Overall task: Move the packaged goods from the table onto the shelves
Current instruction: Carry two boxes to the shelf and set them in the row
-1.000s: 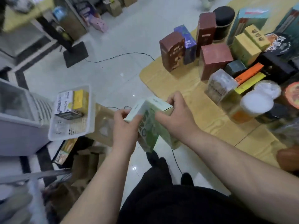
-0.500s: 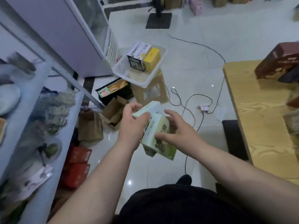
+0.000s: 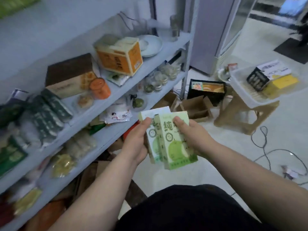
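Two pale green cartons with a green fruit picture sit side by side in my hands at the centre of the head view. My left hand [image 3: 136, 144] grips the left carton [image 3: 152, 142], thumb across its front. My right hand [image 3: 191, 135] grips the right carton [image 3: 176, 152], fingers curled over its top front. Both cartons stand roughly upright, touching each other. The grey shelves [image 3: 116, 90] run along the left, just left of and beyond the cartons. The table is out of view.
The shelves hold an orange box [image 3: 120, 57], a brown box [image 3: 70, 75], an orange tin [image 3: 100, 88], dark green packs [image 3: 48, 112] and small jars. On the floor lie brown paper bags [image 3: 195, 107], a stool carrying a white basket [image 3: 250, 87], and cables [image 3: 266, 147].
My view has swung left from the table to the shelves. Both hands have carried the two cartons along and turned them upright with their fronts facing me.
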